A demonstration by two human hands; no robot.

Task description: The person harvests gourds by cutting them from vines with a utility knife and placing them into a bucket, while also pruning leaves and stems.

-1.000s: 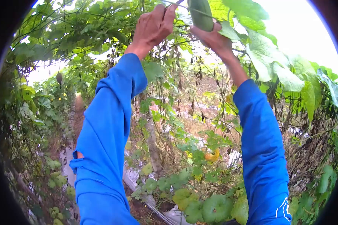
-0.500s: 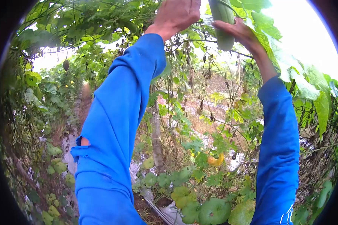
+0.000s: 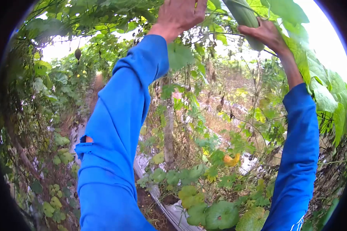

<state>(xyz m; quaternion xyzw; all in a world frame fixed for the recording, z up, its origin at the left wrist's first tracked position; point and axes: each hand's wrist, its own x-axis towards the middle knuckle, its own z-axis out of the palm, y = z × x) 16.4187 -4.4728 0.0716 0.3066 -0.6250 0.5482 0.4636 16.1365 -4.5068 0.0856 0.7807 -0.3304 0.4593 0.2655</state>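
A long green gourd (image 3: 245, 19) hangs at the top of the head view, tilted, its lower end toward the right. My right hand (image 3: 265, 35) is closed round the gourd's lower part, thumb across its front. My left hand (image 3: 181, 17) is raised to the left of the gourd, apart from the part that shows, back of the hand toward me. Its fingertips are cut off by the top edge, so what they touch is hidden. Large green leaves (image 3: 320, 88) hang beside my right wrist.
Vines and leaves form a canopy overhead. A wooden post (image 3: 168, 131) stands between my arms. A small dark fruit (image 3: 78, 54) hangs at the left, and a yellow-orange fruit (image 3: 231, 160) sits low among leaves. Plastic sheeting (image 3: 177, 215) lies on the ground.
The gourd and my right hand have shifted right, and the gourd is more tilted. My left hand stays at nearly the same spot in view. The background has shifted slightly right.
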